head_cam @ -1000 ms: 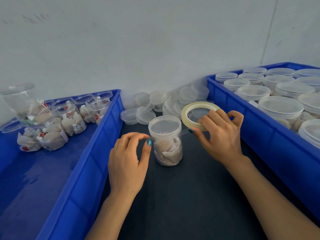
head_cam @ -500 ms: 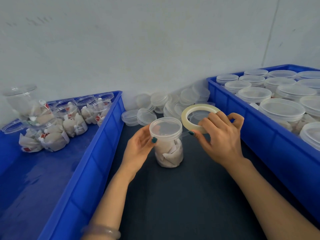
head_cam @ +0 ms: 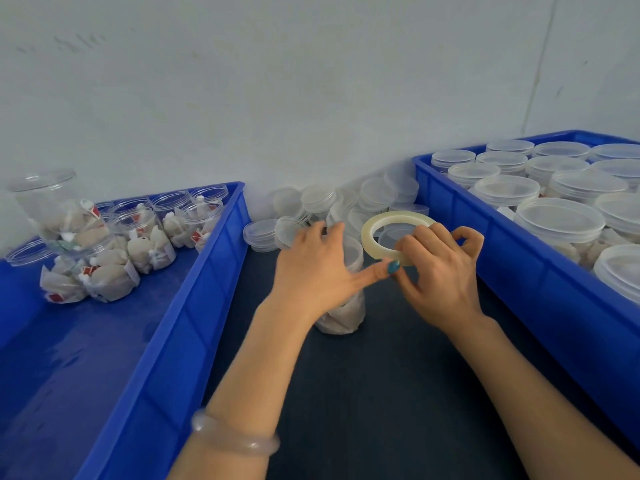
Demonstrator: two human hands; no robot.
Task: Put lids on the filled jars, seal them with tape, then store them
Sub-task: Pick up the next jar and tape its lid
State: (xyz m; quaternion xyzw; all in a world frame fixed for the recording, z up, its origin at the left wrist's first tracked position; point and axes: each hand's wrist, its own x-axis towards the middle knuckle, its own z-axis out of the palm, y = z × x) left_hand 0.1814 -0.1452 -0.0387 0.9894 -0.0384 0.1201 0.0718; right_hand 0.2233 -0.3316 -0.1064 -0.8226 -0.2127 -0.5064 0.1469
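The jar [head_cam: 344,317] stands on the mat [head_cam: 381,393]. It looks light, thin-walled and slick, so it is best steadied round the lid rim. The left hand [head_cam: 311,271] wraps its top, with the thumb reaching right. Just right of the jar, the right hand [head_cam: 440,271] pinches the tape [head_cam: 367,235]. The lid is mostly hidden, and any clear strand of tape is hard to make out.

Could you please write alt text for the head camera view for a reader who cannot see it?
A left hand grips a lidded jar on a dark table while the right hand holds a tape roll beside it, between two blue bins.
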